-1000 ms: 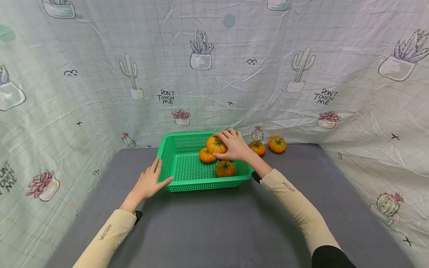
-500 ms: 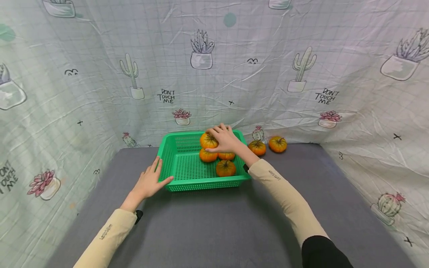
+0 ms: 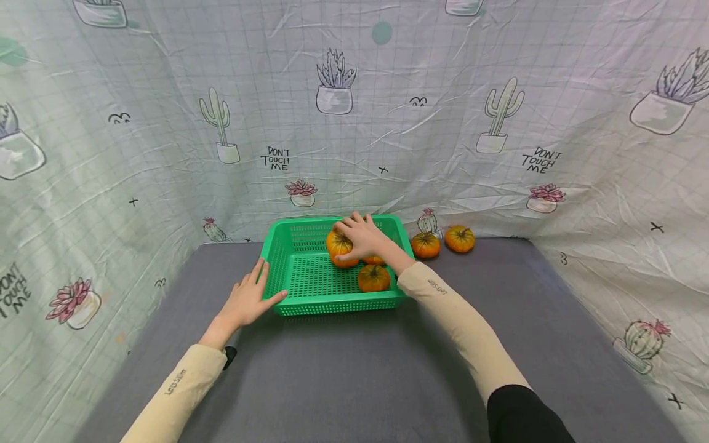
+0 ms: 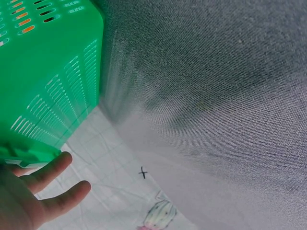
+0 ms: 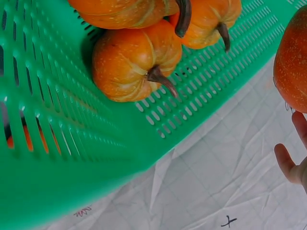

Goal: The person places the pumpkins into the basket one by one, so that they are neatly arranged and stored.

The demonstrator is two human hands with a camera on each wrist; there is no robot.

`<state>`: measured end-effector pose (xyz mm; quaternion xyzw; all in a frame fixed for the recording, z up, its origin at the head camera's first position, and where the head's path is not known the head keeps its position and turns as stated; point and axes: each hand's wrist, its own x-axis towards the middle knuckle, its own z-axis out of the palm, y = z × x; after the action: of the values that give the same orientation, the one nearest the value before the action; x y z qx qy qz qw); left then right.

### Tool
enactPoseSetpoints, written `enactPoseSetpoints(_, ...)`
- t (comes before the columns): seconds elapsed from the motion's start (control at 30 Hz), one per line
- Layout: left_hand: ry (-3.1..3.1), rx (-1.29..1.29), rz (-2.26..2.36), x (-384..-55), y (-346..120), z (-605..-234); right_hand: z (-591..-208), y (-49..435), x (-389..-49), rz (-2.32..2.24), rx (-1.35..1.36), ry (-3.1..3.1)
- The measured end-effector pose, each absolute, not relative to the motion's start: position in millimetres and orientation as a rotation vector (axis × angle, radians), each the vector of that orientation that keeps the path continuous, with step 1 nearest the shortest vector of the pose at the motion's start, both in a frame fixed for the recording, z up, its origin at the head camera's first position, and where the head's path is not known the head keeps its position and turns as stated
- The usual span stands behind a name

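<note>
My right hand (image 3: 362, 239) grips a small orange pumpkin (image 3: 335, 242) above the back middle of a green plastic basket (image 3: 332, 303). In the right wrist view the held pumpkin (image 5: 292, 62) shows at the right edge, raised over the rim, with fingertips beneath it. Below my right hand, more pumpkins lie in the basket: one at the front right (image 3: 373, 279), another (image 3: 374, 260) partly covered by the hand. My left hand (image 3: 244, 301) rests with spread, straight fingers against the basket's left rim; its fingers (image 4: 53, 170) touch the rim's outer side.
Two more pumpkins, one near the basket (image 3: 425, 245) and one farther right (image 3: 460, 239), sit on the grey tabletop (image 3: 354, 369) by the back edge. A printed cloth (image 3: 388, 135) hangs behind and along both sides.
My right hand has carried its pumpkin leftward across the basket, then lowered it slightly over the pumpkin beneath. The left hand has stayed at the rim.
</note>
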<state>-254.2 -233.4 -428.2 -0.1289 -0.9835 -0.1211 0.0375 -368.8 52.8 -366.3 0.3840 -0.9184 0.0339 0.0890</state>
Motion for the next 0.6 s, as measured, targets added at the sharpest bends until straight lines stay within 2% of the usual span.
enactPoseSetpoints(0.6, -3.016, -0.395, -0.369, -254.9, -234.6, -429.5, -383.6, 42.1, -372.3, -0.189, 1.268, -2.689)
